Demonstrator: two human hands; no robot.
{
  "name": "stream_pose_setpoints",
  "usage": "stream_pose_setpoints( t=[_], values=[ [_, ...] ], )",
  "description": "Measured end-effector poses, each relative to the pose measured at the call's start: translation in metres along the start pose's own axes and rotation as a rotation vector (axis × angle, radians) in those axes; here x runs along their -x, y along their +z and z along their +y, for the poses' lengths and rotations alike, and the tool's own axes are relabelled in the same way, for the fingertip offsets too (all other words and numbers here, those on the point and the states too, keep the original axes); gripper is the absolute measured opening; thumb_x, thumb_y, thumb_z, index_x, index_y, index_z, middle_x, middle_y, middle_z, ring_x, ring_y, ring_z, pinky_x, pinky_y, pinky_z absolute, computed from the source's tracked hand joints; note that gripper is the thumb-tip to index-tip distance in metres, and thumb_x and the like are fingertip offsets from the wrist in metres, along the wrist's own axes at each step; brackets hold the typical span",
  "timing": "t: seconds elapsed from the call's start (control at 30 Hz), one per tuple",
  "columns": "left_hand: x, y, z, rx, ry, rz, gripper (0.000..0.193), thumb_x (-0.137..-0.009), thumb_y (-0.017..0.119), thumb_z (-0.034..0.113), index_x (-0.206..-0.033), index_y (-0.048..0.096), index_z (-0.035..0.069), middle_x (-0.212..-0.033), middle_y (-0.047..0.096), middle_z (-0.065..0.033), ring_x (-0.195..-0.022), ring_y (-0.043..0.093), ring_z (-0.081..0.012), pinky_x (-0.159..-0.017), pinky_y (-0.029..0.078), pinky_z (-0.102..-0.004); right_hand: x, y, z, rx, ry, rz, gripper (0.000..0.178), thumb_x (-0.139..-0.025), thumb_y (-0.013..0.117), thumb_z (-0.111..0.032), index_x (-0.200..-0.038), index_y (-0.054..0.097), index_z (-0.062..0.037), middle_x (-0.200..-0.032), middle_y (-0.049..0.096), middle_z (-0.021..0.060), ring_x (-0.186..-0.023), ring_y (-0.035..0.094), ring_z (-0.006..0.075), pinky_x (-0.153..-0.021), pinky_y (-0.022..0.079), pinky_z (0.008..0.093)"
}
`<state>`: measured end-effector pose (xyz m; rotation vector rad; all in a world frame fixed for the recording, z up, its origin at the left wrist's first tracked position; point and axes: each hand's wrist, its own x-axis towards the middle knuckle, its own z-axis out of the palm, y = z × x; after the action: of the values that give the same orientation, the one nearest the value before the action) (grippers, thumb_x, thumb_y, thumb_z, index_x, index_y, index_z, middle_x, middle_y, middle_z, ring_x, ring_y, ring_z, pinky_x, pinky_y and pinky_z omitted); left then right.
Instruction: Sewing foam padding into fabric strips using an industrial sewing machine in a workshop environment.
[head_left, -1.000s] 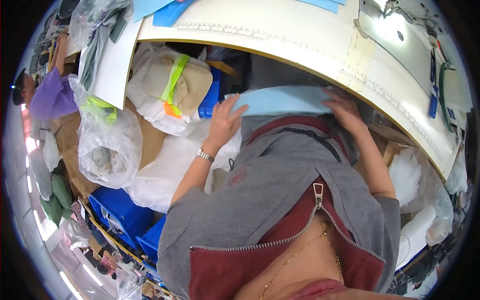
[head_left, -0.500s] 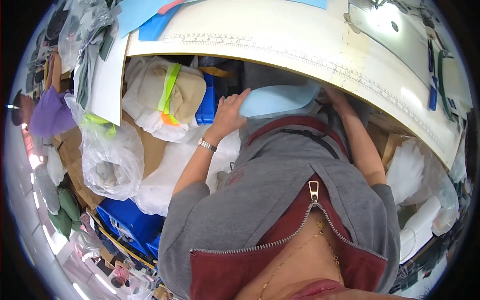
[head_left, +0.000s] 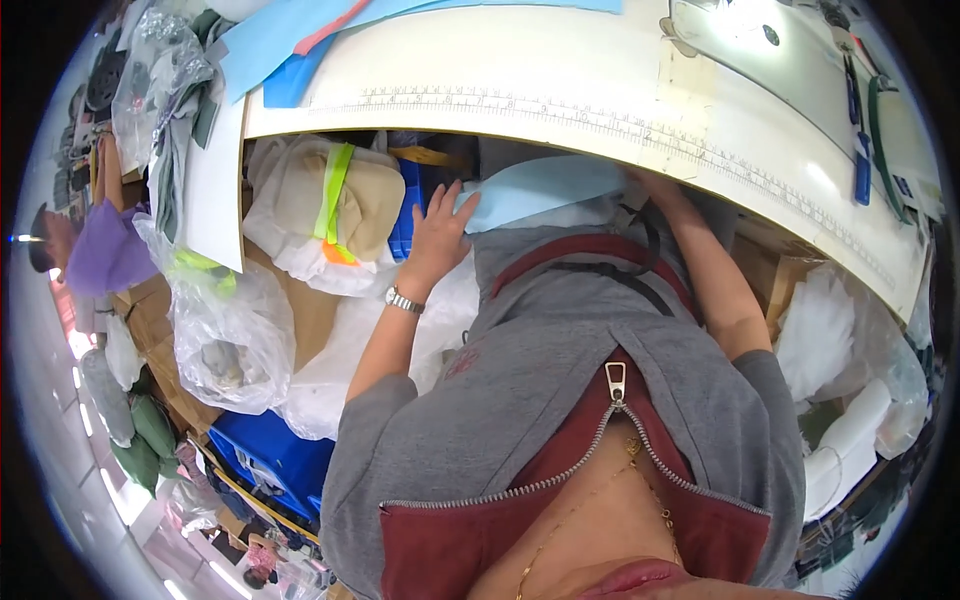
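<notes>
Toward the left, a clear plastic bag (head_left: 235, 340) is seen beside a cream bundle (head_left: 375, 205) banded by a neon strap (head_left: 335, 190). Left hand (head_left: 437, 238): fingers spread wide, thumb placed at the left end of a light blue sheet (head_left: 545, 192). Sheet seen over the lap, by the white table (head_left: 450, 60) edge. Right hand (head_left: 656, 187) partly hidden at its right end; grip cannot be told.

A printed ruler scale (head_left: 500, 103) lines the front edge of a white desk (head_left: 480, 55), a blue-handled tool (head_left: 862, 178) at right. To the left, a neon-yellow strip (head_left: 334, 192) crosses a beige bundle (head_left: 375, 205) near a clear plastic bag (head_left: 245, 325), a blue bin (head_left: 302, 455) and a co-worker in purple (head_left: 108, 252).
</notes>
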<state>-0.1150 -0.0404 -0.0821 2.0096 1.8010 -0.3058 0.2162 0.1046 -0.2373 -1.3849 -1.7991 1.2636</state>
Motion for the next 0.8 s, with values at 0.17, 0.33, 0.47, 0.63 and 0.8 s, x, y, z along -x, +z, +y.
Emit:
stream_pose_setpoints(
  t=[0.17, 0.33, 0.47, 0.63, 0.8],
  values=[
    [-0.025, -0.028, 0.035, 0.273, 0.124, 0.182, 0.07, -0.067, 0.069, 0.023, -0.13, 0.039, 0.016, -0.135, 0.033, -0.0131, -0.123, 0.034, -0.031, -0.095, 0.031, -0.0502, -0.003, -0.007, -0.01, 0.657, -0.47, 0.112, 0.046, -0.075, 0.066, -0.019, -0.116, 0.05, -0.0055, -0.102, 0.053, 0.0061, -0.092, 0.051, 0.015, -0.082, 0.044, 0.0289],
    [-0.034, -0.01, 0.043, 0.234, 0.168, 0.271, 0.063, -0.066, 0.066, 0.019, -0.126, 0.044, 0.014, -0.125, 0.043, -0.0141, -0.109, 0.044, -0.03, -0.089, 0.035, -0.0405, 0.01, -0.013, -0.095, -0.286, 0.601, -0.256, 0.039, -0.08, 0.063, -0.021, -0.114, 0.053, -0.0055, -0.101, 0.059, 0.0103, -0.091, 0.056, 0.0227, -0.08, 0.047, 0.035],
    [-0.024, -0.026, 0.044, 0.189, 0.133, 0.33, 0.063, -0.063, 0.065, 0.014, -0.123, 0.046, 0.013, -0.115, 0.05, -0.0121, -0.1, 0.05, -0.0276, -0.085, 0.036, -0.0377, 0.009, -0.01, -0.078, -0.436, 0.116, -0.07, 0.041, -0.078, 0.065, -0.018, -0.115, 0.053, -0.0041, -0.105, 0.059, 0.0104, -0.093, 0.055, 0.0228, -0.082, 0.046, 0.0348],
    [-0.015, -0.032, 0.039, 0.177, 0.141, 0.473, 0.067, -0.06, 0.066, 0.013, -0.124, 0.045, 0.013, -0.12, 0.046, -0.0134, -0.101, 0.049, -0.0284, -0.087, 0.035, -0.0391, 0.008, -0.025, -0.082, 0.062, -0.245, 0.079, 0.037, -0.082, 0.06, -0.015, -0.116, 0.051, -0.0029, -0.111, 0.055, 0.007, -0.099, 0.052, 0.0193, -0.083, 0.044, 0.0322],
    [-0.023, -0.007, 0.045, 0.251, 0.174, 0.35, 0.07, -0.063, 0.068, 0.016, -0.127, 0.041, 0.012, -0.128, 0.039, -0.0152, -0.103, 0.048, -0.0303, -0.087, 0.035, -0.0418, 0.01, -0.019, -0.076, -0.776, 0.029, -0.024, 0.039, -0.083, 0.059, -0.016, -0.118, 0.049, -0.0029, -0.115, 0.054, 0.0053, -0.103, 0.05, 0.0187, -0.087, 0.042, 0.0313]
  ],
)
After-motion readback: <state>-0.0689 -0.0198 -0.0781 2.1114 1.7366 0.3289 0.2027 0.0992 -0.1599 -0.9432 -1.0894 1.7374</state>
